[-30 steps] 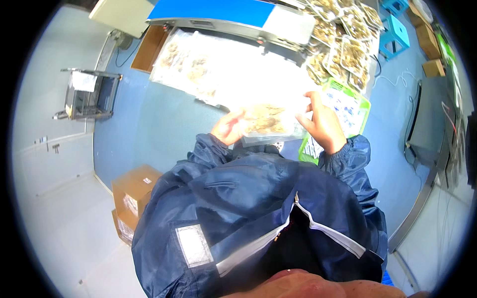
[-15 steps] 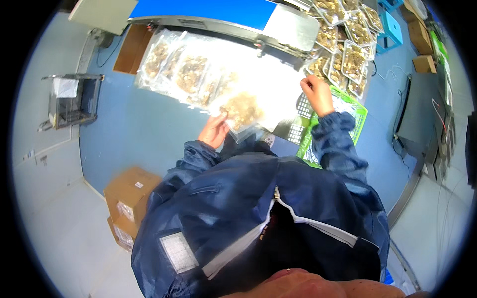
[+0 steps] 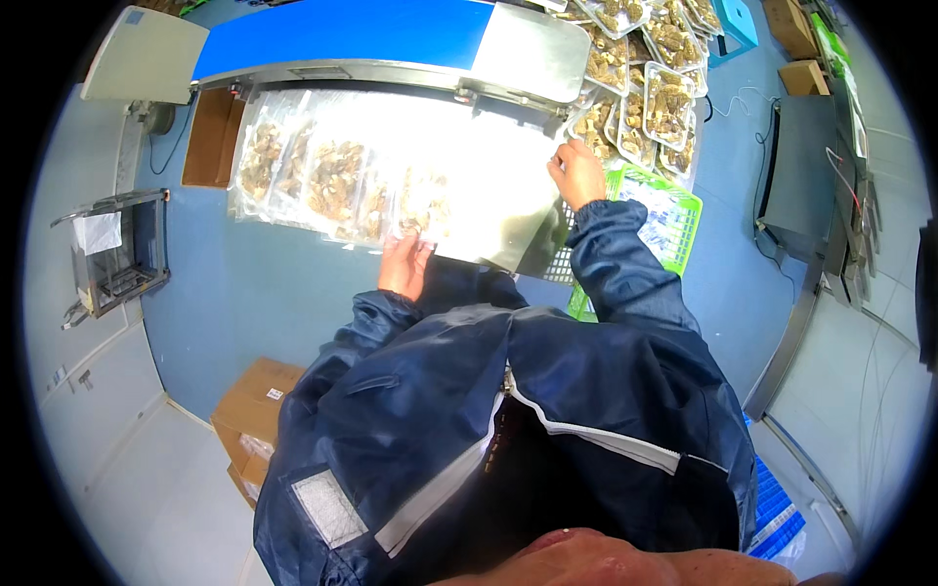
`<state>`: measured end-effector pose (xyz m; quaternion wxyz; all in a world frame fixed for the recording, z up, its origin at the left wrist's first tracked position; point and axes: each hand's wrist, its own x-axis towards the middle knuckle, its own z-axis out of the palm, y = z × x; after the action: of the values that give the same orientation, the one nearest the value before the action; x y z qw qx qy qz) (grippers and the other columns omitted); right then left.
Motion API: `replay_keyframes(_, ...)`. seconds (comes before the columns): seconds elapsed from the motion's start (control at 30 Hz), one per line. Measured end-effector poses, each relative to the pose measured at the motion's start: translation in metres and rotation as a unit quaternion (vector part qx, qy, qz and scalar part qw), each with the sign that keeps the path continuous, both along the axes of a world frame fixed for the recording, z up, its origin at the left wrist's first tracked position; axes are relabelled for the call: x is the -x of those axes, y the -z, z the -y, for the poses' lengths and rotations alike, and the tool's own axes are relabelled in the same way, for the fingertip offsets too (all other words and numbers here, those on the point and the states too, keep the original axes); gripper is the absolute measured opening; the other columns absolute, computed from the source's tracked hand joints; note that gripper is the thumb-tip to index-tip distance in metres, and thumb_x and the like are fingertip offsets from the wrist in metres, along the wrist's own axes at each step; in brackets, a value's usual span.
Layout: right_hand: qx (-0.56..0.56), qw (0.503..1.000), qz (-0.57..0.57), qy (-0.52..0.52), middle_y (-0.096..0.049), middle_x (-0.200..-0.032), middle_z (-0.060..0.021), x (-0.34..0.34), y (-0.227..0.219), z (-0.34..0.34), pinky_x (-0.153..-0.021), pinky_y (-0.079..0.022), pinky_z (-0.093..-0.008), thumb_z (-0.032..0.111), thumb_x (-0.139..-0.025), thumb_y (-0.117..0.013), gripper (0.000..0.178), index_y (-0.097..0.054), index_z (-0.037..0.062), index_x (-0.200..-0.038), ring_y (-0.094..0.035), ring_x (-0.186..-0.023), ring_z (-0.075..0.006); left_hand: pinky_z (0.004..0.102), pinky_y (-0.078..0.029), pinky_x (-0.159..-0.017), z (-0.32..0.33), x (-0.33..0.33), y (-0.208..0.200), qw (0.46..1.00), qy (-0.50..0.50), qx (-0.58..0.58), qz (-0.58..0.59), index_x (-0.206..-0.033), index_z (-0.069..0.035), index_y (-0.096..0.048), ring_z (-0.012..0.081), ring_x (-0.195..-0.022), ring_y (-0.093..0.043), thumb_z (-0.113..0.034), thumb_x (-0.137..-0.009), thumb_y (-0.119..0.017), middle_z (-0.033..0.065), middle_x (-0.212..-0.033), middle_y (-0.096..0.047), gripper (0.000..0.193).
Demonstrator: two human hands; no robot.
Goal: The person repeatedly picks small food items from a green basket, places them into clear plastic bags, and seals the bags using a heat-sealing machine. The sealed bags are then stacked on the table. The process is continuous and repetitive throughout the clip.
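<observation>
At the near edge of the brightly lit metal table (image 3: 489, 234), my left hand (image 3: 404, 268) has its fingertips closed on the near end of a clear bag (image 3: 422, 200) of brown, mushroom-like pieces. Glare washes out part of this bag. To its left, several similar clear bags (image 3: 332, 181) lie side by side in a row. My right hand (image 3: 580, 176) hovers over the table's right end with fingers curled together. Whether anything small is in them is hidden. Just beyond it are piled clear trays (image 3: 668, 105) of the same brown pieces.
A machine with a blue top (image 3: 342, 39) runs along the table's far side. The green basket (image 3: 684, 230) stands right of my right forearm. Cardboard boxes (image 3: 256, 400) sit on the floor at left, near a metal stand (image 3: 122, 249). A blue stool (image 3: 733, 34) is at far right.
My left hand has lowered the bag from the table's front edge onto the row, moving it away from me. My right hand stays curled near the trays. The whole view has shifted slightly.
</observation>
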<state>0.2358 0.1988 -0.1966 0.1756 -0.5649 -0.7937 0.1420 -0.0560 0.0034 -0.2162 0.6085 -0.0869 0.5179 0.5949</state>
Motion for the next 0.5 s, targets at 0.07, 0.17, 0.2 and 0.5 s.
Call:
replay_keyframes(0.07, 0.082, 0.994, -0.064, 0.020, -0.062, -0.077, -0.0139, -0.004, -0.031, 0.012, -0.068, -0.048, -0.0369, 0.010, -0.077, -0.069, 0.010, -0.061, 0.0031, -0.078, -0.061, -0.070, -0.0315, 0.0402, -0.047, -0.096, 0.002, -0.001, 0.010, 0.999, 0.002, -0.012, -0.029, -0.133, -0.007, -0.041, 0.0213, -0.104, -0.057, -0.010, -0.093, -0.064, 0.0073, -0.113, -0.057, 0.047)
replay_keyframes(0.17, 0.374, 0.823, -0.411, 0.120, -0.070, -0.078, -0.0074, -0.035, -0.037, 0.036, -0.073, -0.050, -0.0287, 0.011, -0.083, -0.067, 0.013, -0.070, -0.0007, -0.088, -0.065, -0.074, -0.0174, 0.0406, -0.043, -0.099, 0.007, 0.000, 0.023, 0.998, 0.023, 0.000, -0.051, -0.137, -0.005, -0.039, 0.0225, -0.106, -0.055, -0.014, -0.093, -0.063, 0.0081, -0.118, -0.054, 0.051)
replay_keyframes(0.2, 0.391, 0.814, -0.411, 0.126, -0.069, -0.078, -0.0055, -0.041, -0.047, 0.043, -0.072, -0.049, -0.0273, 0.011, -0.083, -0.069, 0.013, -0.070, -0.0013, -0.088, -0.064, -0.073, -0.0147, 0.0408, -0.042, -0.101, 0.008, 0.001, 0.027, 0.998, 0.030, 0.009, -0.055, -0.138, -0.005, -0.039, 0.0229, -0.107, -0.054, -0.016, -0.093, -0.063, 0.0084, -0.121, -0.052, 0.052)
replay_keyframes(0.5, 0.028, 0.979, -0.170, -0.108, -0.058, -0.064, -0.0132, -0.016, -0.106, 0.130, -0.057, -0.047, -0.0386, 0.018, -0.077, -0.073, 0.021, -0.061, 0.0032, -0.070, -0.059, -0.063, -0.0326, 0.0384, -0.046, -0.092, -0.002, -0.098, -0.142, 0.916, 0.364, -0.040, -0.163, -0.134, -0.005, -0.044, 0.0236, -0.110, -0.054, -0.024, -0.095, -0.057, 0.0101, -0.124, -0.052, 0.045)
